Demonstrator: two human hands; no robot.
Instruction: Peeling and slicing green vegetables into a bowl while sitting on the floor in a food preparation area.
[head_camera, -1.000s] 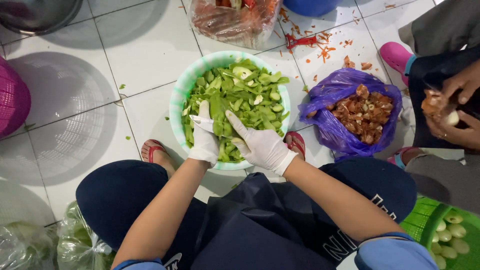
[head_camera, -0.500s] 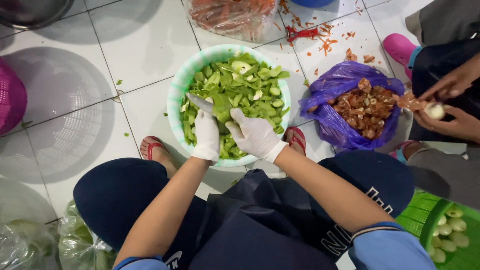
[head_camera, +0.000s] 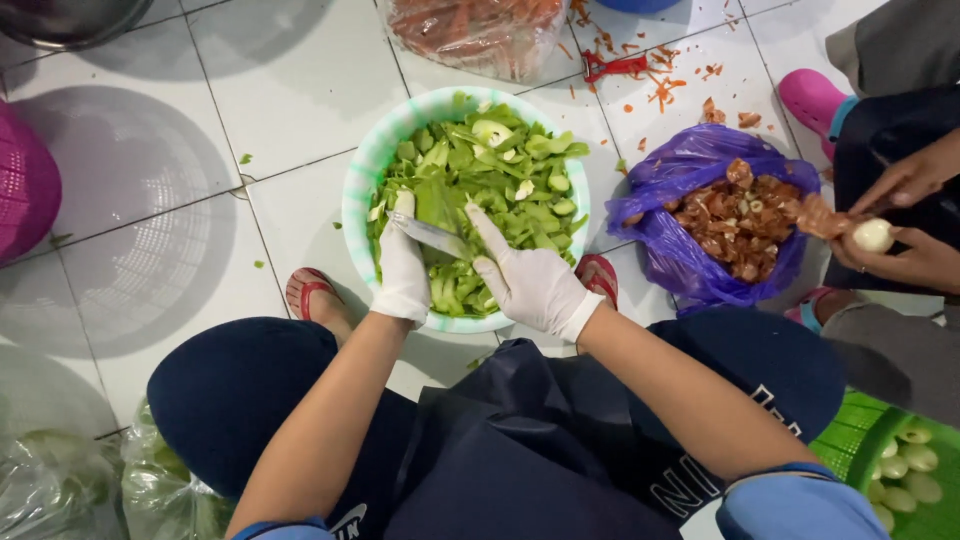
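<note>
A pale green bowl full of chopped green vegetable sits on the white tiled floor between my knees. Both my hands wear white gloves and hover over the bowl's near side. My left hand grips a knife whose blade points right. My right hand pinches a green leaf stalk against the blade, with one finger stretched out along it.
A purple bag of reddish-brown peels lies to the right. Another person's hands there hold a pale peeled bulb. Around me are a pink basket, a clear bag of orange pieces, a green basket and bags of greens.
My hands have stayed over the bowl with the knife working on the stalk. The other person's hands have moved from the purple bag towards their lap with the bulb.
</note>
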